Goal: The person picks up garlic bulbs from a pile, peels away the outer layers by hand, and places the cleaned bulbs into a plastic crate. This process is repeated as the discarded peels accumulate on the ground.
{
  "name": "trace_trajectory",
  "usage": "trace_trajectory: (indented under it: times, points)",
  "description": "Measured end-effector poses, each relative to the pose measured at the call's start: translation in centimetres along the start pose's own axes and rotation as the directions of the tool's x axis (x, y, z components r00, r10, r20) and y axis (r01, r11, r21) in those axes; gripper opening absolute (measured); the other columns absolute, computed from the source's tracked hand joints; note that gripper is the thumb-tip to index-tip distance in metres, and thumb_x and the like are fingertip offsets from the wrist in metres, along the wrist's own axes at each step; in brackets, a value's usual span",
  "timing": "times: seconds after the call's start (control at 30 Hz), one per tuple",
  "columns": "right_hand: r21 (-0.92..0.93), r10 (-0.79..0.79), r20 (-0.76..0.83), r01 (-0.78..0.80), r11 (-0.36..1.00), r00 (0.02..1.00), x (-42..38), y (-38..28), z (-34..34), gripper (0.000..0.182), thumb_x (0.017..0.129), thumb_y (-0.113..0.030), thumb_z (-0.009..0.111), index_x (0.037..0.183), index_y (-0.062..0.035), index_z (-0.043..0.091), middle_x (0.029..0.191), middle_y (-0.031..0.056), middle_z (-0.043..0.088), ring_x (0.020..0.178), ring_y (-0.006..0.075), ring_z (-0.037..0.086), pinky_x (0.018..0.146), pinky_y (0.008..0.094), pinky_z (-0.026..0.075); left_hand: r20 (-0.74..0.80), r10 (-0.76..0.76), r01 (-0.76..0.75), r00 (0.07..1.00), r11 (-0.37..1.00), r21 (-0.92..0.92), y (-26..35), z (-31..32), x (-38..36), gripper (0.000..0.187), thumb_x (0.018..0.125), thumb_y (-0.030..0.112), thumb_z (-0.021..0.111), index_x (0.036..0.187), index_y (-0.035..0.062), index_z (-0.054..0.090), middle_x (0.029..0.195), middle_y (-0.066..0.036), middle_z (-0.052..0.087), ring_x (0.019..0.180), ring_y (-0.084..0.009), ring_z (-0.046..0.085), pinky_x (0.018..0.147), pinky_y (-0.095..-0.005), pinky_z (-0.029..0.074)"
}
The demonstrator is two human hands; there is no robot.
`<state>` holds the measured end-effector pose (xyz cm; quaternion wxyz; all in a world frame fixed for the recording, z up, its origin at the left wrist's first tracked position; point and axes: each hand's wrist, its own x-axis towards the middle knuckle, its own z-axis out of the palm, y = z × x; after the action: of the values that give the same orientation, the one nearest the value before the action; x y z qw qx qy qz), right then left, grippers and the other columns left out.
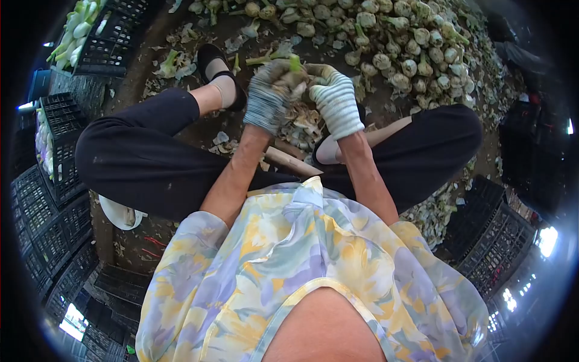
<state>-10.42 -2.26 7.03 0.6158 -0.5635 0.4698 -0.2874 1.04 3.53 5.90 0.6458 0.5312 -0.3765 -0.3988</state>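
Observation:
My left hand [269, 95], in a grey striped knit glove, is closed around a garlic bulb [298, 89]. Its short green stem [295, 63] sticks up between my hands. My right hand [335, 101], in a paler striped glove, meets it from the other side with fingers curled against the same bulb; its fingertips are partly hidden. Below my hands, dry peelings [301, 122] lie in a loose pile between my feet. A large heap of garlic bulbs [416, 54] spreads over the ground ahead and to the right.
Black plastic crates [111, 39] line the left side, the far one filled with pale green-white stalks [76, 30]. More crates [494, 241] stand at the right. A white container [119, 212] sits by my left knee. Scraps of skin and leaf [174, 65] litter the dark ground.

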Motion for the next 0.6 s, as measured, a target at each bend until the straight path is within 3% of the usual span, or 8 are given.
trace_trajectory:
  times: [0.07,0.1,0.17,0.23,0.33,0.43,0.53,0.6]
  points:
    - [-0.496,-0.029,0.105,0.078,0.865,0.994,1.7,9.1,-1.1,0.028,0.069,-0.008,0.057,0.096,0.0002,0.06,0.08,0.0165,0.064,0.068,0.0255,0.061,0.063,0.0326,0.049,0.005,-0.172,0.158,0.985,0.896,-0.415,-1.3,-0.3,-0.1,0.016,0.079,0.01,0.059,0.091,0.0001,0.061,0.087,-0.012,0.062,0.08,-0.0206,0.06,0.074,-0.0295,0.048]
    - [-0.813,-0.117,0.23,0.257,0.523,0.966,3.2,13.3,-1.1,0.025,0.071,-0.006,0.053,0.094,-0.0005,0.06,0.08,0.0184,0.063,0.072,0.0306,0.061,0.064,0.0353,0.049,0.086,-0.315,0.271,0.945,0.613,-0.742,-1.8,-0.7,0.6,0.02,0.081,0.015,0.059,0.092,-0.0008,0.061,0.089,-0.013,0.062,0.081,-0.0219,0.06,0.075,-0.0311,0.049]
    - [-0.908,0.295,0.203,0.067,0.413,0.934,1.8,10.9,-0.5,0.026,0.072,-0.009,0.049,0.096,-0.0032,0.059,0.082,0.0224,0.06,0.08,0.0373,0.058,0.069,0.041,0.048,0.058,-0.351,0.217,0.934,0.432,-0.875,-2.0,-1.3,1.7,0.024,0.084,0.02,0.054,0.095,-0.001,0.059,0.093,-0.015,0.062,0.086,-0.0273,0.06,0.079,-0.0396,0.051]
    - [-0.914,0.222,0.261,0.166,0.371,0.939,1.7,8.1,0.6,0.033,0.072,-0.006,0.046,0.103,-0.0063,0.056,0.087,0.0225,0.06,0.084,0.0366,0.058,0.072,0.0414,0.047,0.039,-0.526,0.202,0.85,0.256,-0.945,-2.6,-2.3,1.5,0.023,0.085,0.022,0.053,0.092,0.0003,0.059,0.092,-0.015,0.062,0.086,-0.0284,0.06,0.08,-0.0417,0.05]
    - [-0.843,0.007,0.094,0.075,0.533,0.996,0.6,0.4,0.9,0.046,0.069,-0.005,0.053,0.114,-0.0066,0.05,0.1,0.0199,0.059,0.093,0.0358,0.056,0.08,0.0433,0.045,-0.104,-0.544,0.071,0.833,0.29,-0.954,-3.7,-3.0,1.8,0.019,0.083,0.018,0.055,0.09,0.001,0.057,0.087,-0.013,0.061,0.081,-0.0277,0.059,0.08,-0.0421,0.05]
    - [-0.19,-0.032,0.085,0.047,0.981,0.996,0.3,-0.3,1.6,0.054,0.068,-0.004,0.062,0.119,-0.0004,0.046,0.096,0.0185,0.061,0.087,0.0264,0.06,0.077,0.0335,0.046,-0.228,-0.544,-0.004,0.808,0.382,-0.924,-4.1,-2.7,1.7,0.013,0.08,0.008,0.06,0.09,0.0017,0.056,0.085,-0.01,0.059,0.077,-0.0226,0.058,0.074,-0.0367,0.051]
    - [-0.316,-0.198,0.094,0.218,0.924,0.976,1.3,1.1,3.4,0.051,0.071,0.005,0.058,0.12,0.0042,0.045,0.091,0.0104,0.063,0.078,0.0121,0.056,0.07,0.0249,0.046,-0.338,-0.389,0.084,0.857,0.752,-0.653,-2.5,-1.8,1.5,0.014,0.077,0.003,0.062,0.09,0.0044,0.058,0.083,-0.004,0.058,0.073,-0.0149,0.056,0.064,-0.0267,0.048]
    - [-0.245,-0.149,0.1,0.169,0.955,0.984,2.3,2.1,3.5,0.045,0.071,-0.002,0.059,0.115,0.0021,0.049,0.091,0.0148,0.063,0.08,0.0205,0.058,0.071,0.03,0.046,-0.322,-0.355,0.141,0.878,0.833,-0.535,-2.3,-1.8,0.9,0.015,0.079,0.006,0.059,0.093,0.0056,0.056,0.086,-0.004,0.058,0.075,-0.0154,0.056,0.068,-0.0274,0.049]
